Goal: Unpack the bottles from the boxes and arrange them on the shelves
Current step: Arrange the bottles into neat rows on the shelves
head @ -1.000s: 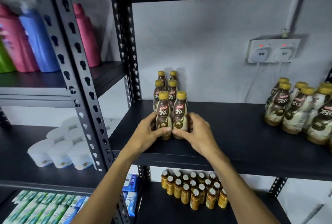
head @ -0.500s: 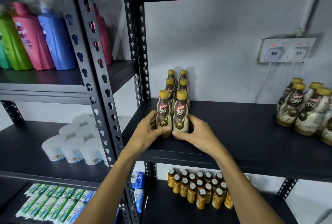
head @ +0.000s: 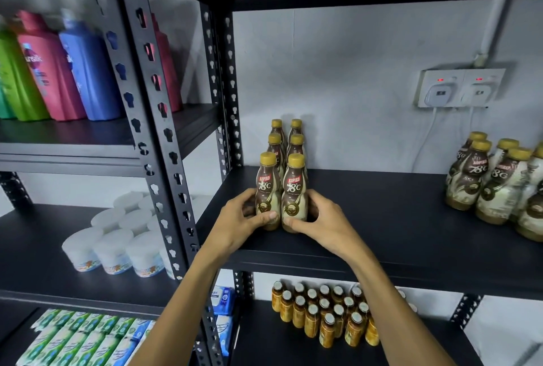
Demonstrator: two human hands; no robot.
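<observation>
now, six gold-capped coffee bottles (head: 295, 145) stand upright in two tight columns on the black shelf (head: 382, 218), near its left post (head: 232, 86) and running back toward the wall. the left hand (head: 239, 220) curls round the base of the front left bottle (head: 266, 189), thumb pressed across its lower label; the right hand (head: 321, 220) clamps the front right bottle (head: 294, 193) the same way, and the two bottles touch side by side. a second group of bottles (head: 493, 186) stands well apart at the shelf's right end. small amber bottles (head: 323, 312) crowd the shelf below, and a wall socket (head: 458, 88) sits above right.
</observation>
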